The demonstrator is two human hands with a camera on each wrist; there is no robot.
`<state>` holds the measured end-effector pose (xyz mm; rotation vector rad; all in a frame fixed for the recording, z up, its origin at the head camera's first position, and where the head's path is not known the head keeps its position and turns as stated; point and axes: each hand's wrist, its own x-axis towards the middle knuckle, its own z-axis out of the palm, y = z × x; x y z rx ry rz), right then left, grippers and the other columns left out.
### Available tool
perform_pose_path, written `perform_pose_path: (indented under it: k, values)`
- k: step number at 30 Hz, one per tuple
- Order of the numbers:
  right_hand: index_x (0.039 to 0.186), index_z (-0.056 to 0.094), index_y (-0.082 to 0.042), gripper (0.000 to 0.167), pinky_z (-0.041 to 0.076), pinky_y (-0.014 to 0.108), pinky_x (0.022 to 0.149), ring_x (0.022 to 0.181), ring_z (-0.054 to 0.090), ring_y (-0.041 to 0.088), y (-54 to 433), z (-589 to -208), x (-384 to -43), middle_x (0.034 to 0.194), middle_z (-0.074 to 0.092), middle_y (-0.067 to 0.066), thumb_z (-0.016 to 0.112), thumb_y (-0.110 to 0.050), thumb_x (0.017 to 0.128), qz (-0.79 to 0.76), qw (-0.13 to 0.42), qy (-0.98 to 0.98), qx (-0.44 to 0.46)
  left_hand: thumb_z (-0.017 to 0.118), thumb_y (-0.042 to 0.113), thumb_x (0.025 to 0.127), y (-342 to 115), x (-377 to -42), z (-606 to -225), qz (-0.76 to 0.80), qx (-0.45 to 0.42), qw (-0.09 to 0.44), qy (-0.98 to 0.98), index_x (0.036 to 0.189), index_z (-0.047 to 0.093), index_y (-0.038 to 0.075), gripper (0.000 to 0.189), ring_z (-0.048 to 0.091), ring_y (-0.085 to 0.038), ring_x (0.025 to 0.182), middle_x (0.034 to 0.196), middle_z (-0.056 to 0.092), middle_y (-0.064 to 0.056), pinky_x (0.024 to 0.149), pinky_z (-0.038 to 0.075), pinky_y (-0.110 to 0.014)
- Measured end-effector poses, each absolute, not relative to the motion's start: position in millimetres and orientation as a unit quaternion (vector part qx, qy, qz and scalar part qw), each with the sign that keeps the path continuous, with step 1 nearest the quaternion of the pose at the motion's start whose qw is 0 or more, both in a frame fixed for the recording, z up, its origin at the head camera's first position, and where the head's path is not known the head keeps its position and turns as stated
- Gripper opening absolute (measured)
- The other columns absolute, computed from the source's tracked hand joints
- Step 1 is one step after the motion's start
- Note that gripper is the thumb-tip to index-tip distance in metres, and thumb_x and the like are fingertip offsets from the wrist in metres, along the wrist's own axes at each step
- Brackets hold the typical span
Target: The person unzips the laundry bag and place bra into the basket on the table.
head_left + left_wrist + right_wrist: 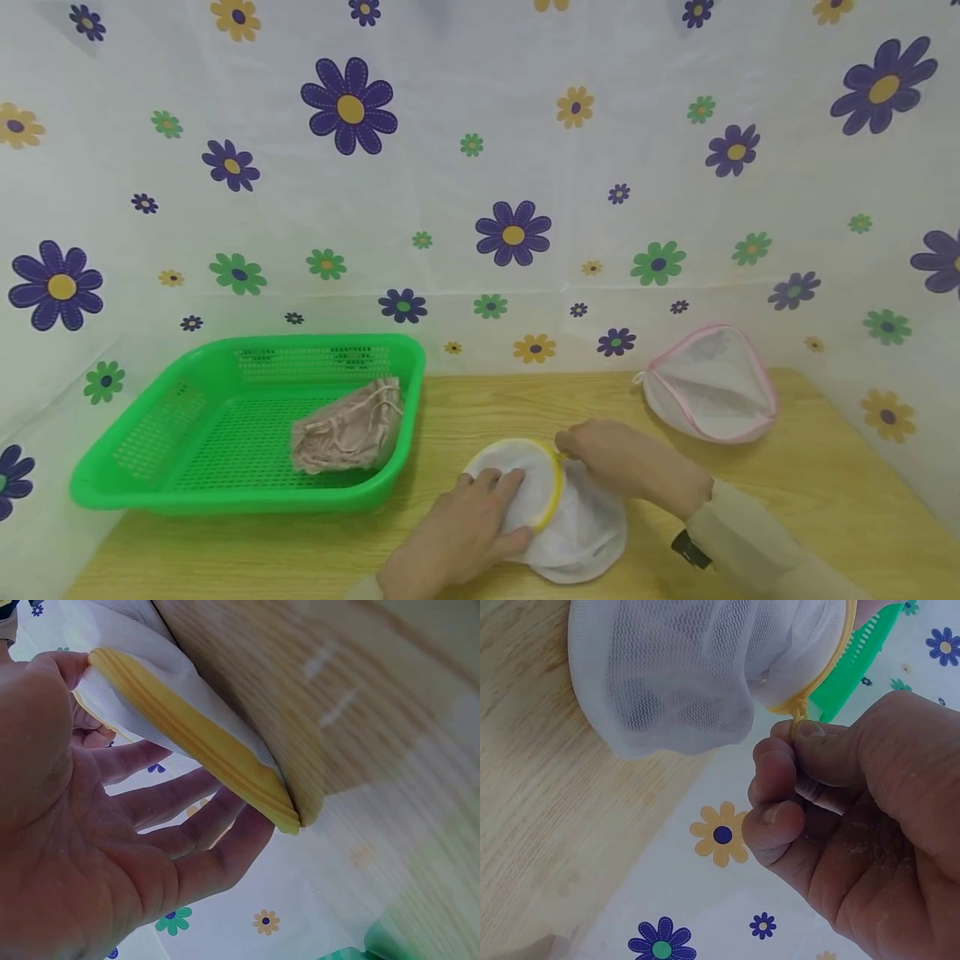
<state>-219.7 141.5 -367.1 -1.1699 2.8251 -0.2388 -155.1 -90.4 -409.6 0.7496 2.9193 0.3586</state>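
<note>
Yellow-trimmed mesh bag (577, 525) held by both hands, unlabelled.

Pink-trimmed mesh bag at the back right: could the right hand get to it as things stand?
Probably yes. The pink-trimmed mesh bag lies in the open beyond the right hand, bare table between; but that hand pinches the yellow-trimmed bag's zipper pull.

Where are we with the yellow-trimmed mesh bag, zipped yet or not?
Done: something dark already sits inside the yellow-trimmed mesh bag. In hand: the right hand pinches the yellow zipper pull while the left hand lies flat on the bag. How far the zipper is closed cannot be told. Left, probably: the pink garment still in the green basket; a pink-trimmed bag waits behind.
</note>
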Motion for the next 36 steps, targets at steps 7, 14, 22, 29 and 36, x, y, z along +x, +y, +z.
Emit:
perform_pose_path:
  k: [7,14,22,29,36]
  values:
    - [0.087,0.065,-0.013,0.018,0.053,0.025,0.064,0.071,0.058,0.009,143.0,-368.7,-217.5,0.08,0.066,-0.002,0.065,0.005,0.089,-0.077,0.017,0.918,-0.389,0.055,0.057,0.097,-90.1,-155.3,-408.5,0.115,0.249,0.047,0.961,0.15,0.047,0.012,0.069,0.062,-0.038,0.113,0.14,0.057,-0.016,0.085,0.058,-0.052]
    - [0.09,0.066,-0.012,0.015,0.055,0.028,0.065,0.073,0.065,0.014,142.0,-368.2,-215.6,0.082,0.069,0.001,0.066,0.003,0.091,-0.068,0.006,0.919,-0.388,0.055,0.057,0.097,-90.7,-155.7,-408.5,0.111,0.254,0.039,0.96,0.149,0.048,0.012,0.068,0.063,-0.038,0.11,0.139,0.057,-0.015,0.082,0.058,-0.051]
    - [0.093,0.067,-0.011,0.014,0.057,0.03,0.067,0.077,0.068,0.018,142.2,-368.7,-212.2,0.086,0.071,0.004,0.065,0.003,0.091,-0.063,0.008,0.923,-0.38,0.055,0.058,0.098,-90.7,-156.1,-408.3,0.11,0.252,0.047,0.96,0.149,0.048,0.013,0.068,0.063,-0.039,0.111,0.142,0.057,-0.016,0.083,0.058,-0.052]
    - [0.096,0.068,-0.009,0.016,0.059,0.032,0.071,0.08,0.07,0.021,142.7,-369.6,-208.1,0.09,0.073,0.005,0.065,0.004,0.09,-0.068,0.005,0.921,-0.384,0.054,0.057,0.098,-92.3,-154.0,-408.6,0.104,0.256,0.035,0.96,0.149,0.048,0.012,0.068,0.063,-0.039,0.11,0.139,0.058,-0.016,0.08,0.059,-0.05]
    - [0.1,0.07,-0.009,0.018,0.06,0.034,0.071,0.081,0.071,0.022,141.8,-370.5,-205.5,0.091,0.074,0.006,0.064,0.004,0.09,-0.065,0.005,0.924,-0.378,0.055,0.057,0.097,-91.7,-153.8,-408.5,0.111,0.252,0.043,0.96,0.149,0.048,0.012,0.068,0.063,-0.039,0.111,0.14,0.057,-0.016,0.082,0.058,-0.052]
